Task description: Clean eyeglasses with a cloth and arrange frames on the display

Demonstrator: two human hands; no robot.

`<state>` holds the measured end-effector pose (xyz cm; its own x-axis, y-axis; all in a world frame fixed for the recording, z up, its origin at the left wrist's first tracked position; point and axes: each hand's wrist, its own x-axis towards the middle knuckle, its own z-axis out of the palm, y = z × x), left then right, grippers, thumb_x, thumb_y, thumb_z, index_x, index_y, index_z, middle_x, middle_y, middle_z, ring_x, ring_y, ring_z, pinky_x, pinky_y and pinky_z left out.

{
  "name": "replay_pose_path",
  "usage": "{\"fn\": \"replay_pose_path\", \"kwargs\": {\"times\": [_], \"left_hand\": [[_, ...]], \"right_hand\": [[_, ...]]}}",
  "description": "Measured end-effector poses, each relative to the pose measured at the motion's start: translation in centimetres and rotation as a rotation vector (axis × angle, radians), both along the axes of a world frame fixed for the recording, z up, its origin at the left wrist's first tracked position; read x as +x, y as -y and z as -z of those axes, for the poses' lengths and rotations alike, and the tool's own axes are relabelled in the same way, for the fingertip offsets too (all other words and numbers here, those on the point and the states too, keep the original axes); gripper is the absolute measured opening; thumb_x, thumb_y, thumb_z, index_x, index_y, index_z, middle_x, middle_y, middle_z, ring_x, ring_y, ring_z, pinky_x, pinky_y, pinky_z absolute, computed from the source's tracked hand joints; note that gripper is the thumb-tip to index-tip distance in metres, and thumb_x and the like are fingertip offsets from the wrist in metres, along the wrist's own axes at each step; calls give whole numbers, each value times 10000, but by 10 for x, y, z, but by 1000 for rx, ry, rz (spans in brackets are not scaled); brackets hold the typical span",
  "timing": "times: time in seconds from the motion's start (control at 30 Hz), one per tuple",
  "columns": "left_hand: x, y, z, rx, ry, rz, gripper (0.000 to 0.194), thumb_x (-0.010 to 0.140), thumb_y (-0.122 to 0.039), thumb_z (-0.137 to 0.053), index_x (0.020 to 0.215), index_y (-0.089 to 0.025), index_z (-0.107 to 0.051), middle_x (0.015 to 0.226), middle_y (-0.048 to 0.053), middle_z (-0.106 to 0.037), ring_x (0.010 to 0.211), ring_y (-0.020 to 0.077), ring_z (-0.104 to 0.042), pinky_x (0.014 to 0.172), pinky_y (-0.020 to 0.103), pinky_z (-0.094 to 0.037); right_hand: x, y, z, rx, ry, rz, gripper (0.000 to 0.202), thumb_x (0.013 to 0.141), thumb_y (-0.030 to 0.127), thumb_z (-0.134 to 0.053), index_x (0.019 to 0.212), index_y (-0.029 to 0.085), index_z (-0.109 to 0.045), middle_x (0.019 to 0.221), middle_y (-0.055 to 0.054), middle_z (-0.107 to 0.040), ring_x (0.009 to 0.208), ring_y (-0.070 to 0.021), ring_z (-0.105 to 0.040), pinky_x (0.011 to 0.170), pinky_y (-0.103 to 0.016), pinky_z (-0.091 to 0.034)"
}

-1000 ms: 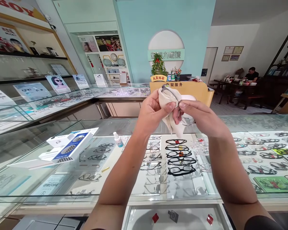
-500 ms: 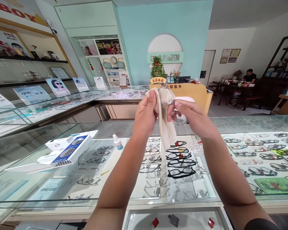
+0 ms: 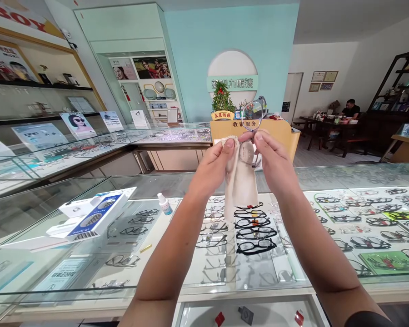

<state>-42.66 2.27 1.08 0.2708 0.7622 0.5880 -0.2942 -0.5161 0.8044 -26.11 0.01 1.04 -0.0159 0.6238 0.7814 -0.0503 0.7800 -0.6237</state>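
Note:
Above the glass counter, my left hand [image 3: 213,168] pinches a cream cleaning cloth [image 3: 245,186] between thumb and fingers, and the cloth hangs down. My right hand [image 3: 276,159] is closed on a pair of clear-framed eyeglasses [image 3: 252,129], gripping them near the middle. The eyeglasses stand nearly upright, one lens above the fingers against the yellow reception desk, the other below in front of the cloth. Whether the cloth touches the lower lens I cannot tell. Below the cloth, a column of black-framed glasses [image 3: 256,245] lies in the display.
A glass display counter [image 3: 150,284] spans the front. On it stand a white spray bottle [image 3: 164,204] and an opened white-and-blue box [image 3: 97,217]. An open drawer [image 3: 269,318] is below. A reception desk [image 3: 286,136] and a seated person [image 3: 351,110] are farther back.
The eyeglasses have turned upright, one lens now raised clear of the cloth. My left hand has moved slightly right and down with the cloth. The right hand's grip has shifted toward the middle.

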Motion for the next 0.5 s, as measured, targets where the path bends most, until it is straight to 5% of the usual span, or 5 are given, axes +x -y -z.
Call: {"fn": "replay_pose_path", "kwargs": {"times": [0.27,0.5], "left_hand": [[5,-4,6,-121,26,119,428,877,-624,-871,929,-203,-810,864,25,-769,804,156,-691,781,281,-560],[12,3,1,-235,97,182,458,778,-609,-957,874,-191,-794,825,11,-754,756,129,-661,780,279,-564]], "right_hand": [[-4,-3,1,-157,-6,-89,415,1057,648,-609,1131,303,-826,1258,-54,-764,1212,-257,-655,1088,-414,-547],[-8,1,-1,-135,-55,-173,375,1047,638,-645,1077,307,-821,1240,-46,-790,1205,-256,-689,1075,-422,-570]]}}
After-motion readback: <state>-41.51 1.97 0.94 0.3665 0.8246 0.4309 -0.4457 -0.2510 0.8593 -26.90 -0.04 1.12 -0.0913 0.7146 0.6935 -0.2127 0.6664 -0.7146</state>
